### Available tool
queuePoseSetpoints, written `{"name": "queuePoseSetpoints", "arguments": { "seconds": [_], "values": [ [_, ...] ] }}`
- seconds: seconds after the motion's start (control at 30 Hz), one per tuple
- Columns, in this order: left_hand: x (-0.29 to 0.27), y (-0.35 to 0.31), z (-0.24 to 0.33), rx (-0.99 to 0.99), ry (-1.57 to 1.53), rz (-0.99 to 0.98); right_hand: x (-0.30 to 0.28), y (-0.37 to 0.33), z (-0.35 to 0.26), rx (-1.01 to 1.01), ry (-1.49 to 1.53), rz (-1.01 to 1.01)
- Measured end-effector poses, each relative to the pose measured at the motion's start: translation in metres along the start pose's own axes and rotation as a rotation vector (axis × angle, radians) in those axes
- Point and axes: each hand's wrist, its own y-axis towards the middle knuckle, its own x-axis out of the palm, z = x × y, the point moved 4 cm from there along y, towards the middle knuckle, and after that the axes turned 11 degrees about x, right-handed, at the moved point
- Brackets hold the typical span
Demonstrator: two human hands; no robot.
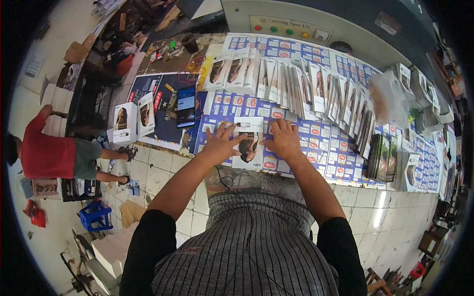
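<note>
A white printed card or flat carton [254, 126] with a picture of a person lies on the printed blue-and-white sheets near the table's front edge. Whether it is one piece or a small pile, I cannot tell. My left hand [220, 145] is spread flat over its left edge, fingers apart and fingertips on it. On the other side, my right hand [285, 141] rests with fingers spread and the thumb by the card's right edge. Beyond my hands, similar white printed pieces [276, 81] lean in a long overlapping row that curves away to the right.
A phone [186, 106] and small white printed stacks [125, 122] lie left on a dark sheet. Right are a clear plastic bag [390, 98] and green-black packets [379, 158]. A grey machine with buttons [286, 24] stands behind. A person in red [49, 150] bends at far left near a blue stool [95, 215].
</note>
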Motion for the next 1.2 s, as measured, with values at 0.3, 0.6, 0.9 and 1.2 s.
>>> {"name": "queuePoseSetpoints", "arguments": {
  "seconds": [0.3, 0.6, 0.9, 1.2],
  "values": [
    [-0.004, 0.003, 0.003, -0.029, 0.01, -0.019, 0.007, -0.052, 0.001, -0.085, 0.003, -0.103],
    [0.004, 0.001, 0.008, 0.0, -0.046, 0.062, 0.002, -0.068, 0.001, -0.073, 0.018, -0.136],
    [0.013, 0.001, 0.005, 0.066, 0.0, 0.155, 0.023, -0.074, 0.0, 0.254, 0.489, -0.132],
    [0.035, -0.008, -0.008, 0.129, -0.115, 0.372, 0.022, -0.049, -0.028, 0.445, 0.624, -0.269]
  ]
}}
